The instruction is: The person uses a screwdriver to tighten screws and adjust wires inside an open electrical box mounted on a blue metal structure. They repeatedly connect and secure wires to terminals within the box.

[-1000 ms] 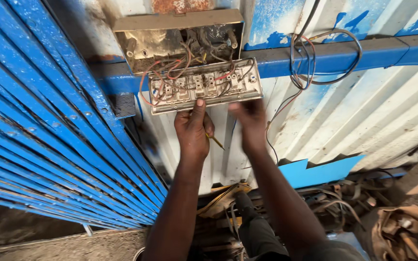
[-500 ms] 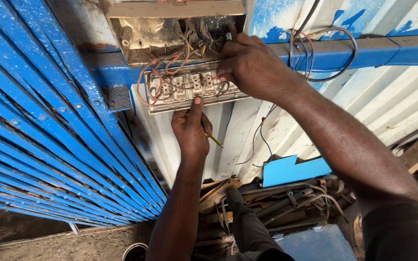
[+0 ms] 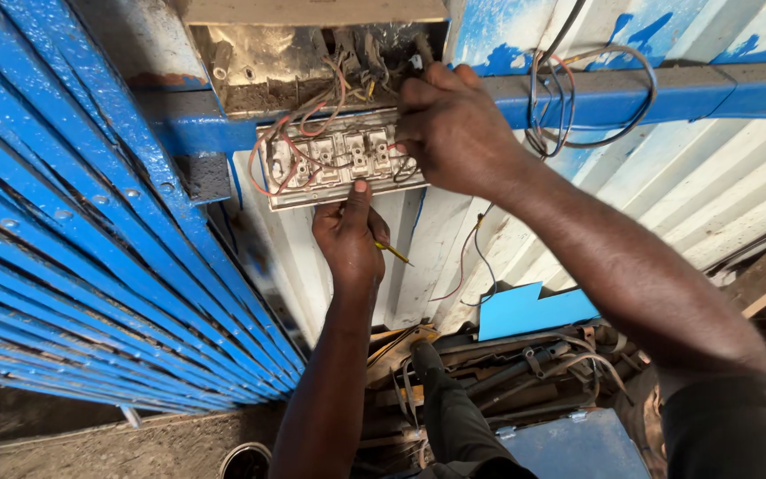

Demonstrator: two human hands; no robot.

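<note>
Switch plate (image 3: 334, 160), pulled out of its wall box (image 3: 312, 58) and hanging face-down on its wires, sits just under the blue steel rail (image 3: 720, 89), its back terminals and tangle of red, brown and yellow wires (image 3: 312, 102) turned toward you. Your left hand (image 3: 347, 235) props it from below: the thumb presses up against the lower edge of the plate while the curled fingers pinch a thin yellow-handled tool (image 3: 394, 253), likely a small screwdriver, whose tip pokes out to the right. Your right hand (image 3: 454, 133) has changed place. A second ago it hung below the plate beside the left; now it is up at the plate's right end, fingers bent and closed among the wires where they leave the box, though what exactly they pinch is hidden by the knuckles. So the plate is now braced by one hand and the wiring worked by the other. Outward, a loose coil of cable (image 3: 591, 98) hangs over the rail, a corrugated blue door (image 3: 73, 231) stands at the left, and scrap metal (image 3: 507, 372) lies on the ground below.
</note>
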